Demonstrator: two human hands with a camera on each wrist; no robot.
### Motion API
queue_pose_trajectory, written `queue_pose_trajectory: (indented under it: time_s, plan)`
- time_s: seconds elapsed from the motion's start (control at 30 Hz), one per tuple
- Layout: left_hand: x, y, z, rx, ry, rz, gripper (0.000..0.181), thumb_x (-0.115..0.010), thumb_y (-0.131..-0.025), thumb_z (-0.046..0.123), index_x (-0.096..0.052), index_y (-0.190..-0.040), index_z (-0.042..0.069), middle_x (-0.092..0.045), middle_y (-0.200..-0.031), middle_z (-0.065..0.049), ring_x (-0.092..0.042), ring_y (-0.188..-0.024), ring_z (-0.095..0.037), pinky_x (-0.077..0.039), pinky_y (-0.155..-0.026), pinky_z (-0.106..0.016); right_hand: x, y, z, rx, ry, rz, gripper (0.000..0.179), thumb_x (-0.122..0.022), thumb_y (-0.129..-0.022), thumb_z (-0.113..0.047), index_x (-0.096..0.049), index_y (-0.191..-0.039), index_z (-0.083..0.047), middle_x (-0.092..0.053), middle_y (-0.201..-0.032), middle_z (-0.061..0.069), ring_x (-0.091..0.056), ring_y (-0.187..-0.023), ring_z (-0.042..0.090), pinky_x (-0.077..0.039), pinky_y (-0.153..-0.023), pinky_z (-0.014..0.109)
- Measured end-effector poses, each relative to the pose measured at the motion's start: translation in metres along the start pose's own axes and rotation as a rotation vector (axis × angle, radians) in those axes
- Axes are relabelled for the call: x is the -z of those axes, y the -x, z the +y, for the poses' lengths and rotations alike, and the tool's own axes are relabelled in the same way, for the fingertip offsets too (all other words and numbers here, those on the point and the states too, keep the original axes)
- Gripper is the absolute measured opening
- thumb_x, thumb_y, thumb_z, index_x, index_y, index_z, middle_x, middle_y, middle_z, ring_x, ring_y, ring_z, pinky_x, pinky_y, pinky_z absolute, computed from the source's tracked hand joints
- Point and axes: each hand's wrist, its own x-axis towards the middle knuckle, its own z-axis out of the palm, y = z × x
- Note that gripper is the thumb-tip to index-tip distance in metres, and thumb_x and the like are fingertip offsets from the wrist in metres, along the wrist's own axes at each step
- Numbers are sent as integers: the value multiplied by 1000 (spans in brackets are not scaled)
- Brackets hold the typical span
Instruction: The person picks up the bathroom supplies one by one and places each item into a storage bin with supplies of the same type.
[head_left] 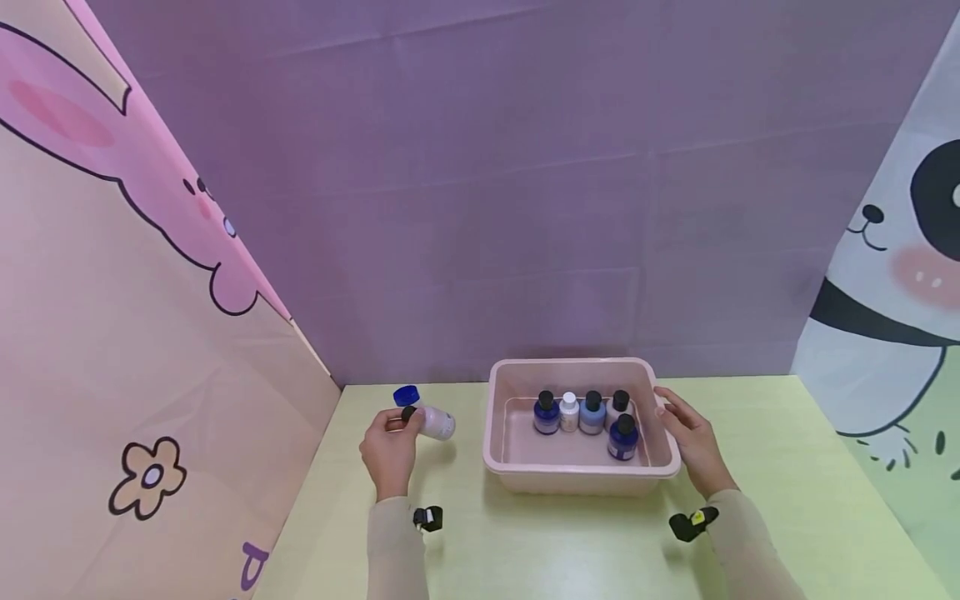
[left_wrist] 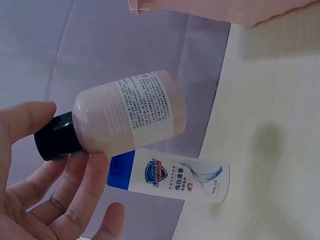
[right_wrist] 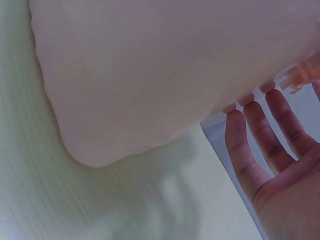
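My left hand (head_left: 390, 458) pinches the black cap of a small pale pink bottle (left_wrist: 130, 112) between thumb and fingers. The bottle is tilted on its side above the table, its base toward the basin and its printed label showing in the left wrist view. Just behind it is a white Safeguard body wash bottle (left_wrist: 175, 177) with a blue cap, partly hidden by hand and bottle in the head view. At the right end of a pink plastic basin (head_left: 577, 479), my right hand (head_left: 693, 446) rests against the side, its fingers (right_wrist: 282, 120) nearly straight with tips at the wall.
Inside the basin, several small bottles stand upright: two dark blue ones, a white one (head_left: 568, 412), a light blue one (head_left: 592, 414) and a pale pink one partly covered by the front dark blue bottle (head_left: 623, 439). A purple backdrop (head_left: 480, 208) rises behind the table (head_left: 540, 550).
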Motion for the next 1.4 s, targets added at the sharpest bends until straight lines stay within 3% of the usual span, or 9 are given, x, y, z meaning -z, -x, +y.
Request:
queue_pose_trajectory:
  time_s: [0.7, 1.2, 1.4]
  plan:
    - [-2, 1, 15, 8, 124, -26, 29, -79, -77, 35, -71, -93, 12, -72, -85, -9, -63, -74, -21, -51, -59, -27, -1, -1, 2, -17, 42, 11, 56, -55, -94, -46, -42, -146, -27, -51, -118, -15, -50, -106, -4, -43, -86, 9]
    - [-3, 2, 18, 17, 174, -33, 29, -79, -78, 33, -71, -96, 12, -71, -88, -9, -63, -74, -19, -51, -60, -27, -1, 1, 2, 7, 24, -2, 56, -56, -95, -44, -42, -145, -24, -55, -111, -18, -54, -102, -6, -46, -84, 10]
    - [-4, 3, 24, 39, 240, -55, 30, -79, -78, 33, -71, -97, 12, -69, -88, -8, -65, -75, -20, -54, -61, -28, 0, 0, 3, 14, 12, -8, 56, -56, -95, -43, -42, -146, -23, -56, -111, -19, -55, -102, -6, -46, -84, 10]
